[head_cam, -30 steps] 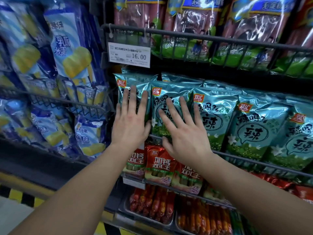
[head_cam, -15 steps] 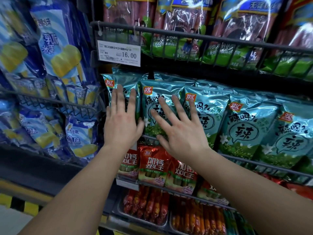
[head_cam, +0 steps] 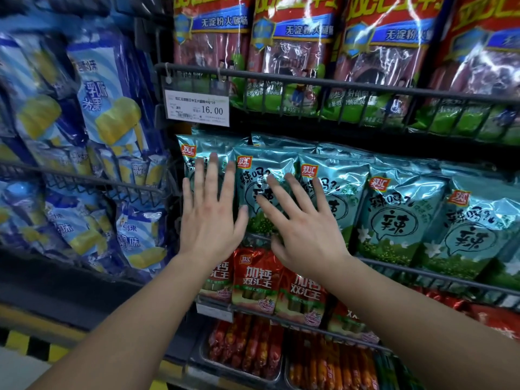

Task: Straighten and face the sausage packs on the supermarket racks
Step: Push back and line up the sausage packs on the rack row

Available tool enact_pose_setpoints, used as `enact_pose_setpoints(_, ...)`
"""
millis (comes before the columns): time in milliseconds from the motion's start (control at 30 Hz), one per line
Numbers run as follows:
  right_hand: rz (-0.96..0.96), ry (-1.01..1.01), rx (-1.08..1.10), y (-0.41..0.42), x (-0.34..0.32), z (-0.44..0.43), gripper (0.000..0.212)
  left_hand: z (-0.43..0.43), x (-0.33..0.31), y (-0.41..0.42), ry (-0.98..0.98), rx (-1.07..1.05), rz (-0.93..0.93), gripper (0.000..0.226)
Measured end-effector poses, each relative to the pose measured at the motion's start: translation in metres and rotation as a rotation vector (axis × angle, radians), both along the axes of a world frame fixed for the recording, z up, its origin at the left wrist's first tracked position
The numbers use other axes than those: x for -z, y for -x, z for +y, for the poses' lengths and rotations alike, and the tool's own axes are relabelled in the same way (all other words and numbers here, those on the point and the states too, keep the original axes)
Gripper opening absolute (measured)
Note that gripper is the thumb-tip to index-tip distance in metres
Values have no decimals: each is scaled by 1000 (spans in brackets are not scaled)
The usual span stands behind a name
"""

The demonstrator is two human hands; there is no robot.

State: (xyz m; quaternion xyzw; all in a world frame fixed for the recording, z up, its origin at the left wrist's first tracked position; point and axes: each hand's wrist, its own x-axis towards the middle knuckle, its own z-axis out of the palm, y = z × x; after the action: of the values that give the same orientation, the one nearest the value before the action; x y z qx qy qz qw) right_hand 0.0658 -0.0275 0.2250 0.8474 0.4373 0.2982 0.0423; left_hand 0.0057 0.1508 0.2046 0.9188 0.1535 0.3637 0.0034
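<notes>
A row of teal foil sausage packs [head_cam: 399, 209] stands upright in the middle wire rack [head_cam: 439, 277]. My left hand [head_cam: 209, 218] lies flat with straight fingers on the leftmost teal pack [head_cam: 197, 153]. My right hand [head_cam: 305, 230] is spread flat over the second teal pack [head_cam: 261, 170] and the third [head_cam: 337, 178]. Neither hand grips anything. Red sausage packs [head_cam: 254, 280] stand in the rack below, partly behind my wrists. Large red and green sausage packs [head_cam: 292, 52] fill the top rack.
A white price tag reading 16.00 [head_cam: 197, 108] hangs on the top rack's rail. Blue and yellow snack bags [head_cam: 92, 114] fill the wire rack to the left. Trays of loose red and orange sausages [head_cam: 247, 347] sit at the bottom. Yellow-black floor tape [head_cam: 25, 344] runs at lower left.
The view has shifted, so the racks sit lower and further right in frame. Both hands stay flat on the left teal packs, the right one a little lower on them.
</notes>
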Motion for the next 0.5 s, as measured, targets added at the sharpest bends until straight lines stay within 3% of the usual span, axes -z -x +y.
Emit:
enact_pose_setpoints(200,-1,-35,18,9,6,-20,67,-9,-1,-14,-90,54,64,75)
enact_pose_setpoints(500,8,-64,156,-4,3,-36,78,-2,-5,-28,-186,-23,138,94)
